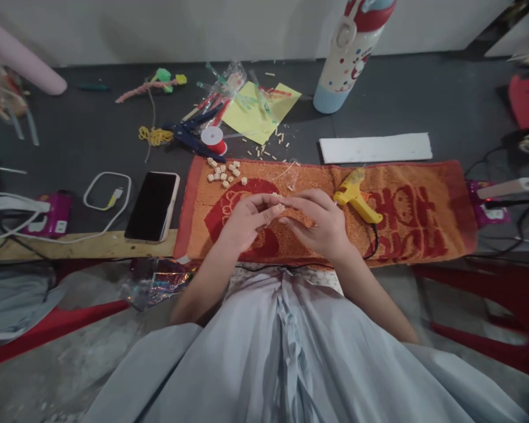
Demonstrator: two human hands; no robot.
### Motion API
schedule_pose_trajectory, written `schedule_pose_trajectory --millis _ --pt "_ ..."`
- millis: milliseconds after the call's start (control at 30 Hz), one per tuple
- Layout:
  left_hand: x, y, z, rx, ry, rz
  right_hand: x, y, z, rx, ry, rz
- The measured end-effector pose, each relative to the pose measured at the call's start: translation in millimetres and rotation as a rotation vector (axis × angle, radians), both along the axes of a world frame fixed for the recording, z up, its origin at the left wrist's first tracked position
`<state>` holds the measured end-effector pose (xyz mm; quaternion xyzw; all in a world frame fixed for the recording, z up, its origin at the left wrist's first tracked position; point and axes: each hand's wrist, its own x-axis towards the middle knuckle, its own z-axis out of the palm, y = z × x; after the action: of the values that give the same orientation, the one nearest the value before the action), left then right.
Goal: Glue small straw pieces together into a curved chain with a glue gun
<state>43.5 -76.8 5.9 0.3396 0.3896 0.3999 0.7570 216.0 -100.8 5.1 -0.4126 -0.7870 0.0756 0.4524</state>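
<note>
My left hand [247, 218] is closed, pinching a small pale wooden piece [281, 208] between thumb and fingertips above the orange towel [405, 176]. From the other side my right hand [320, 220] meets it, index finger and thumb curled at the same piece; the fingers partly hide it. Several similar pale wooden clusters [221, 172] lie on the towel's left end. A yellow glue gun [357, 197] rests just right of my right hand, its nozzle toward that hand. Thin clear strands [293, 175] show beyond my fingertips.
Behind the towel are dark blue pliers [189, 134], a red thread spool [215, 141], a yellow paper [247, 117] with wood bits, and a white strip [374, 148]. A tall bottle [335, 76] stands at the back. A phone [153, 205] and white cable [110, 174] lie left.
</note>
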Motion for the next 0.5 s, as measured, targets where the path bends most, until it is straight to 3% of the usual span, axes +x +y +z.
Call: schedule_pose_trajectory --millis 267,500 --pt "19 -21 -19.7 -0.148 -0.003 0.019 16 -11 -15.1 -0.108 0.009 -0.001" --pt "23 -27 -21.2 -0.046 0.107 -0.025 22 -14 -18.1 -0.085 0.054 -0.023"
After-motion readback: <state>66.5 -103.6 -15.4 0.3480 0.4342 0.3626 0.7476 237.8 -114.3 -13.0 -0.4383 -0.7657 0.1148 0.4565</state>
